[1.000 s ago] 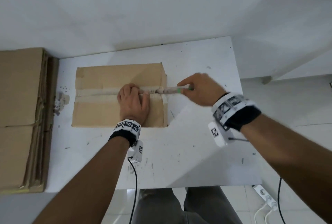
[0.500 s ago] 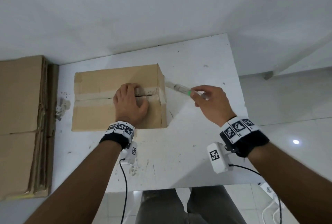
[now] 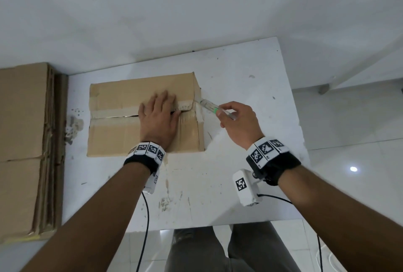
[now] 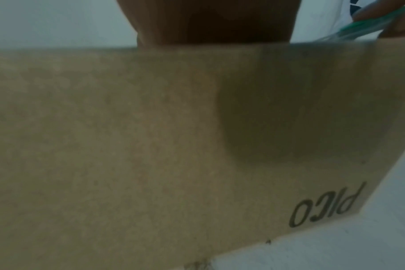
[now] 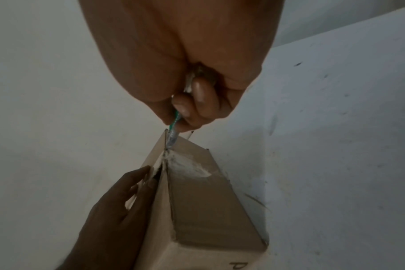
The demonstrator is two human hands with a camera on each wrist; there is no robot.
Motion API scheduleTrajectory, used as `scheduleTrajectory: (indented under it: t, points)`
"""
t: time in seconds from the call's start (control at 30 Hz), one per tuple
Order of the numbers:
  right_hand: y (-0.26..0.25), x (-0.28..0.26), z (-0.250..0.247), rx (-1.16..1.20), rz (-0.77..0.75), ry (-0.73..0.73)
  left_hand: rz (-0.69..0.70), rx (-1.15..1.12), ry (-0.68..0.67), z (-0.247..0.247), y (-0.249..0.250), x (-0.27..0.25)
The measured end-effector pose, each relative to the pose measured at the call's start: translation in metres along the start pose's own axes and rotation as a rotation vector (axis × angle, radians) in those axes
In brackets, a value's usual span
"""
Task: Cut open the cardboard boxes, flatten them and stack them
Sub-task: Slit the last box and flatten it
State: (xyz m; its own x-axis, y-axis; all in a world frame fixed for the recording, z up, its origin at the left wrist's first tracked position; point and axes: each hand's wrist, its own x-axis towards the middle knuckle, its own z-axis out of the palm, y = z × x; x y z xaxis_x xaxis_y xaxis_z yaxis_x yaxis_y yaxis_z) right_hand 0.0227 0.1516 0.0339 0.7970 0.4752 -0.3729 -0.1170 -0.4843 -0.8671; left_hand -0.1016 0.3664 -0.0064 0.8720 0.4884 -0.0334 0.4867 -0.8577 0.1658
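Box (image 3: 141, 117) is sitting on the table (image 3: 239, 141), top seam mostly slit. Left hand (image 3: 160, 117) is lying flat, pressing the flaps; right hand (image 3: 238, 122) is pinching the cutter (image 3: 208, 106) at the right edge. Next is probably slicing the end tape, keeping the blade shallow.

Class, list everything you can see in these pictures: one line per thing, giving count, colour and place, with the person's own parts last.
box: one, brown, on the table, top seam partly slit
cutter: one, clear with green band, tip at the box's right end
flattened cardboard: a stack, brown, left of the table
table: one, white, scuffed
cables: black, hanging from the wrist units
left hand: flat on the box top
right hand: grip on the cutter
legs: grey trousers, below the table edge
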Motion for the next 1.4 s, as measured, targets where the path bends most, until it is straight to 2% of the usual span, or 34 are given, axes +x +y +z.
scheduleTrajectory:
  t: [0.1,0.2,0.27,0.4,0.53,0.6,0.73,0.8,0.87,0.9,0.97,1.03,1.07,1.13,1.17,1.2,1.27,1.33,1.4]
  points:
    - [-0.006,0.002,0.005,0.011,0.043,-0.012,-0.010,0.019,-0.005,0.001,0.006,-0.001]
    - [-0.012,0.005,-0.006,-0.024,0.094,-0.129,0.000,-0.008,0.035,0.001,0.004,-0.003]
    - [-0.013,0.006,-0.009,-0.065,0.078,-0.164,0.010,-0.025,0.069,0.002,0.003,-0.003]
    - [-0.017,0.003,-0.002,-0.126,0.047,-0.140,0.011,-0.050,0.104,0.002,0.000,-0.002]
    - [-0.021,0.002,-0.029,-0.227,0.041,-0.201,0.013,-0.102,0.107,0.005,0.000,-0.003]
    - [-0.023,0.000,-0.040,-0.271,0.004,-0.165,0.015,-0.128,0.106,0.008,-0.002,-0.004]
    - [-0.032,0.001,-0.035,-0.231,-0.117,0.009,-0.008,-0.283,0.109,0.000,-0.007,-0.007]
    - [-0.045,0.009,-0.021,-0.240,-0.180,-0.033,-0.059,-0.411,0.182,-0.012,-0.010,-0.016]
    - [-0.063,0.022,0.001,-0.374,-0.276,-0.159,-0.144,-0.408,0.288,-0.025,-0.017,-0.036]
    - [-0.073,0.030,0.013,-0.458,-0.324,-0.221,-0.229,-0.368,0.324,-0.030,-0.022,-0.049]
    - [-0.091,0.050,0.041,-0.576,-0.404,-0.298,-0.520,-0.308,0.357,-0.036,-0.031,-0.080]
    - [-0.108,0.073,0.068,-0.680,-0.503,-0.301,-0.835,-0.378,0.313,-0.039,-0.033,-0.108]
    - [-0.114,0.082,0.080,-0.738,-0.524,-0.304,-0.956,-0.499,0.243,-0.038,-0.034,-0.120]
    - [-0.122,0.097,0.093,-0.828,-0.500,-0.329,-1.104,-0.850,0.056,-0.031,-0.033,-0.131]
    - [-0.120,0.103,0.095,-0.854,-0.466,-0.343,-1.128,-0.990,-0.013,-0.029,-0.033,-0.131]
    - [-0.117,0.105,0.092,-0.871,-0.417,-0.348,-1.129,-1.078,-0.027,-0.029,-0.034,-0.128]
    - [-0.104,0.100,0.080,-0.868,-0.345,-0.339,-1.130,-1.142,0.042,-0.032,-0.039,-0.113]
    - [-0.084,0.076,0.063,-0.680,-0.233,-0.427,-1.101,-0.989,0.040,-0.046,-0.046,-0.090]
    - [-0.059,0.038,0.048,-0.362,-0.032,-0.565,-0.935,-0.708,-0.076,-0.059,-0.055,-0.070]
